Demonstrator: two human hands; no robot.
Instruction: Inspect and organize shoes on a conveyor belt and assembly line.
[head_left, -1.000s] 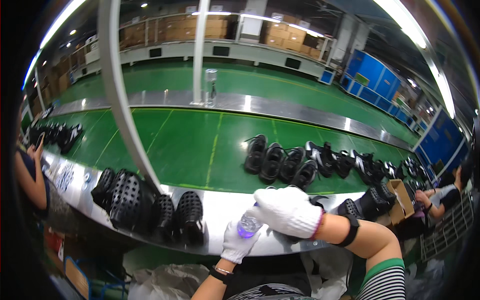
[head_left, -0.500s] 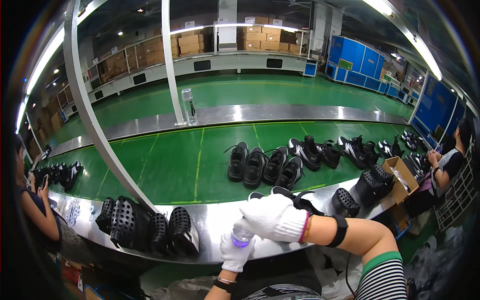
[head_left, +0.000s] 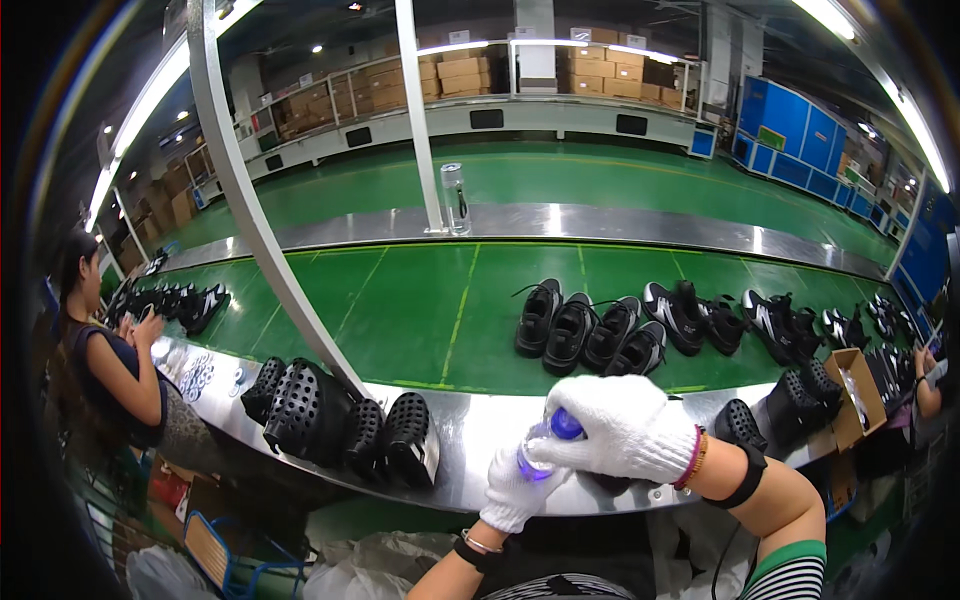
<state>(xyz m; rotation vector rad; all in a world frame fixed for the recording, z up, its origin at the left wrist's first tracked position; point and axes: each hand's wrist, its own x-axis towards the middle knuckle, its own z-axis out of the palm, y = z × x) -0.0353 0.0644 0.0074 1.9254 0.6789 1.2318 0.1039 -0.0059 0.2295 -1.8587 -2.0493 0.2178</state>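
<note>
Near the bench's front edge, both my hands wear white knit gloves. My left hand is wrapped round a small clear bottle with a purple tint, its mouth facing up. Just above it and to the right, the fingers of my right hand close on a round purple cap. The cap appears apart from the bottle's mouth. Most of the bottle is hidden by the gloves.
A metal bench runs before me, carrying black perforated shoe-shaped pieces left and right. Beyond it, the green belt bears several black sneakers. A slanting post rises at left. A co-worker sits at far left.
My view has swung left, so the scene sits further right. My right hand has shifted off the bottle's top, and the purple cap now shows in its fingers. My left hand still grips the bottle.
</note>
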